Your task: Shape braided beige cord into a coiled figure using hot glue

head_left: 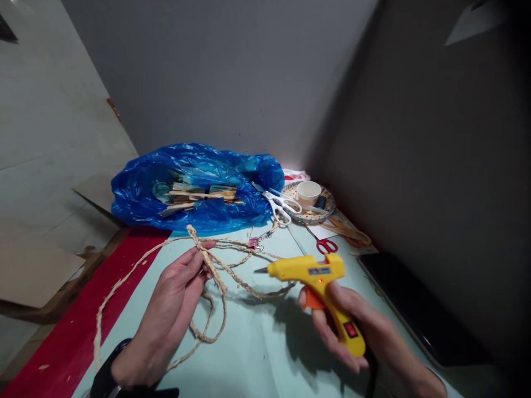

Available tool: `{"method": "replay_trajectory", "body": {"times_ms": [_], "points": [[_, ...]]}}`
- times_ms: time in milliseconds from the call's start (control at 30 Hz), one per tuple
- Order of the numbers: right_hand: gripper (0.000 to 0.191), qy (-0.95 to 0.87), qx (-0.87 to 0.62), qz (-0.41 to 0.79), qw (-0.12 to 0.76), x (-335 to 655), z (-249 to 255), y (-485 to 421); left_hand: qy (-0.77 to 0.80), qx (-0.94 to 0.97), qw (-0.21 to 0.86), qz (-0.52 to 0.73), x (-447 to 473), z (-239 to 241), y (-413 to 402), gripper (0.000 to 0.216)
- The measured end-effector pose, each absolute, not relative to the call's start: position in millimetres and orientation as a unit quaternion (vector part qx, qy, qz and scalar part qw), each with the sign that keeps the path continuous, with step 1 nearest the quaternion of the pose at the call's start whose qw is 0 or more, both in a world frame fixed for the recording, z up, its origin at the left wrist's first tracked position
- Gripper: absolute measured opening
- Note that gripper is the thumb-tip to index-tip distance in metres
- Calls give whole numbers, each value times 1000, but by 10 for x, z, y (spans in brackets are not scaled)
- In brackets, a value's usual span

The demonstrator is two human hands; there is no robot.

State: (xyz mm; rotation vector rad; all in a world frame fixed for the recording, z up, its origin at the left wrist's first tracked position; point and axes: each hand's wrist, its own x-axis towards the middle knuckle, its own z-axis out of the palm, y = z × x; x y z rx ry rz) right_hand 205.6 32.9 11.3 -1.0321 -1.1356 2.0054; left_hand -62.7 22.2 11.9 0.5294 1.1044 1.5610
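Note:
Between the thumb and fingers of my left hand (176, 301) is a braided straw cord (211, 266), its folded end pointing up and away. Long loops of the same cord trail over the table to the left and right of the hand. My right hand (344, 320) is wrapped round the handle of a yellow glue gun (309, 269), a finger at its orange trigger. The gun's dark nozzle points left toward the cord, apart from it. A small red light glows on the gun's body.
A blue plastic bag (194, 160) with a bundle of flat strips (203, 194) lies at the back. White scissors (282, 204), a woven tray (329, 213) bearing a white cup (308, 192), red-handled scissors (327, 245) and a pink clip (253, 242) are nearby. A dark flat device (418, 304) lies right.

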Motion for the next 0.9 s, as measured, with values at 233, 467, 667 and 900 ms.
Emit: {"method": "replay_trajectory", "body": {"times_ms": [233, 467, 667, 900], "points": [[21, -78, -278, 800, 526, 2578, -220, 264, 490, 221, 529, 656, -601, 167, 192, 12], [16, -45, -265, 797, 542, 2718, -250, 196, 509, 214, 530, 644, -555, 227, 128, 14], [20, -73, -302, 806, 503, 2631, -303, 214, 503, 223, 505, 665, -552, 119, 171, 7], [42, -527, -540, 563, 337, 2877, -225, 131, 487, 253, 494, 674, -536, 147, 134, 29]]}}
